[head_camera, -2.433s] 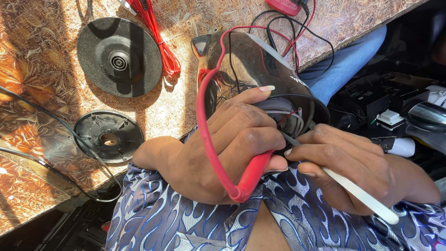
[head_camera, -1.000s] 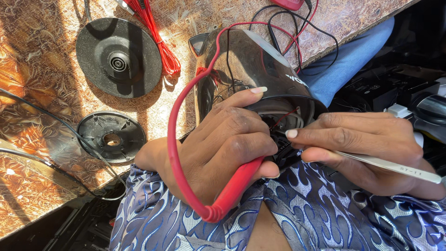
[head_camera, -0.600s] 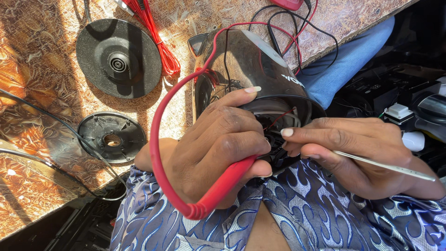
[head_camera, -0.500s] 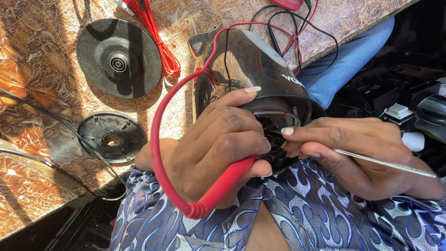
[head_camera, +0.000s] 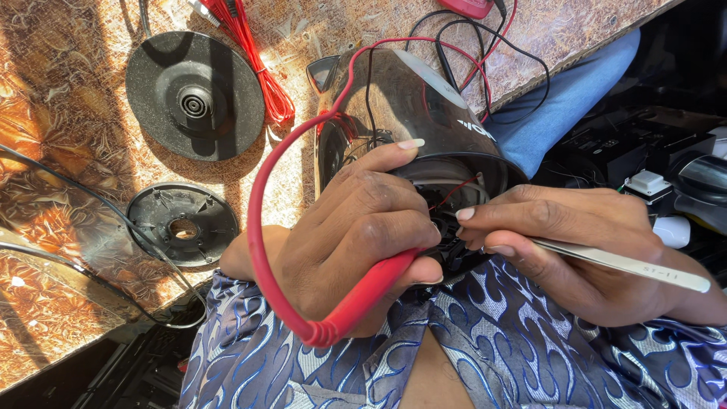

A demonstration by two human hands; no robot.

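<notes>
The black appliance housing (head_camera: 413,113) lies on its side at the table's (head_camera: 68,151) near edge, open end toward the person; red and black wires show inside it. The left hand (head_camera: 356,235) is closed around the red probe (head_camera: 371,284), thumb underneath, forefinger resting on the housing. The probe's tip is hidden at the opening. The right hand (head_camera: 575,242) pinches metal tweezers (head_camera: 621,265), points at the same opening. A round black base (head_camera: 195,95) and black ring plate (head_camera: 182,225) lie well left.
</notes>
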